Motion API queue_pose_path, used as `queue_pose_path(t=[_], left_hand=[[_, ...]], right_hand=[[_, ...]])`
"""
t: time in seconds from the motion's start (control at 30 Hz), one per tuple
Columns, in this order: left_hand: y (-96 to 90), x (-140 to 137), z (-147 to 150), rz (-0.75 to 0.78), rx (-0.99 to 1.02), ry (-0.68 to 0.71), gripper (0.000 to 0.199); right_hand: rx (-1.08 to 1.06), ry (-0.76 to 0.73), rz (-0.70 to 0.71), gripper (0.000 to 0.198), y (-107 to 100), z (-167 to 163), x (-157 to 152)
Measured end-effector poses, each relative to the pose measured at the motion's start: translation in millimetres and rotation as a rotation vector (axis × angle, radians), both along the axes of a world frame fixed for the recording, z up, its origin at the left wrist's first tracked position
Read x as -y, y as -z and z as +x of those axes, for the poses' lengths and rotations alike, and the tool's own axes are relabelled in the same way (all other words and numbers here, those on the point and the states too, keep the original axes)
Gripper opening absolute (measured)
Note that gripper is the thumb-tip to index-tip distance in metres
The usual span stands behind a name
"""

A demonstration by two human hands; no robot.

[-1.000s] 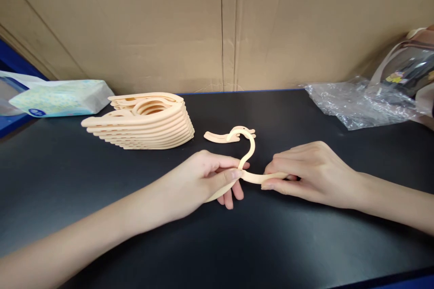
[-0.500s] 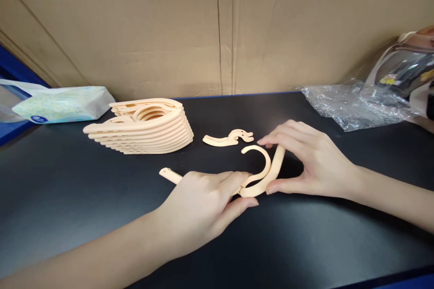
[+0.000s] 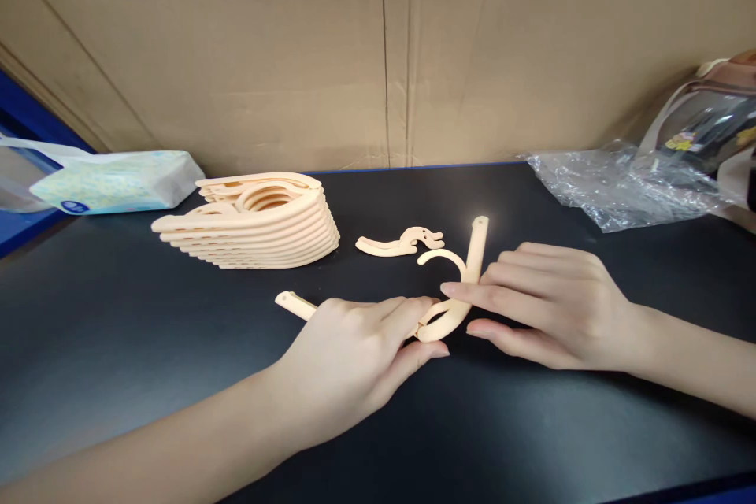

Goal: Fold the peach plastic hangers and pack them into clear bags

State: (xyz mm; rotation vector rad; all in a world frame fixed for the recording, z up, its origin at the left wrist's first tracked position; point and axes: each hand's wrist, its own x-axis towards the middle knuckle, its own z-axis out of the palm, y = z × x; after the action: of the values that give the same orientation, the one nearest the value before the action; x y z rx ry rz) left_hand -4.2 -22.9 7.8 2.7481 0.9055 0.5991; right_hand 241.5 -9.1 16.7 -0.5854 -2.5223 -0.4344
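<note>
A beige plastic folding hanger lies low over the black table, one arm angled up and away, the other pointing left. My left hand is closed around its left arm near the joint, hiding much of that part. My right hand grips the right arm, its index finger laid across the arm and the base of the curved hook. The right thumb is at the arm's outer edge. Behind the hanger lies a small beige piece with a curved, holed end. A neat stack of folded beige hangers stands to the left.
A pack of tissues lies at the back left of the black table. Crumpled clear plastic and a transparent bottle with a strap occupy the back right. A cardboard wall closes off the far side.
My right hand has slid down from the upper end of the hanger's right arm toward the hook's base. That arm now stands more upright, closer to the hook. My left hand has stayed put.
</note>
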Motion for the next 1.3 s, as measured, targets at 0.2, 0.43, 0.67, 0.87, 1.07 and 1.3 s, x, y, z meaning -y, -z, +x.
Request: queue_pose_path(t=[0.2, 0.43, 0.67, 0.87, 1.07, 1.3], left_hand=[[2.3, -2, 0, 0.081, -0.043, 0.021, 0.019], [1.5, -8, -3, 0.301, -0.035, 0.053, 0.023], [-0.4, -14, -4, 0.27, -0.054, 0.015, 0.017], [1.5, -21, -4, 0.196, -0.052, -0.008, 0.019], [6.3, -25, -8, 0.133, -0.157, -0.087, 0.065], [6.9, -23, -8, 0.082, -0.21, -0.167, 0.064]], right_hand=[[-0.038, 0.039, -0.073, 0.016, 0, -2, -3], [-0.143, 0.202, -0.245, 0.016, 3, 7, -16], [-0.101, 0.304, -0.354, 0.01, 4, 11, -22], [-0.05, 0.373, -0.312, 0.013, 5, 13, -25], [0.01, 0.422, -0.201, 0.013, 10, 16, -32], [0.029, 0.469, -0.207, 0.014, 11, 20, -37]])
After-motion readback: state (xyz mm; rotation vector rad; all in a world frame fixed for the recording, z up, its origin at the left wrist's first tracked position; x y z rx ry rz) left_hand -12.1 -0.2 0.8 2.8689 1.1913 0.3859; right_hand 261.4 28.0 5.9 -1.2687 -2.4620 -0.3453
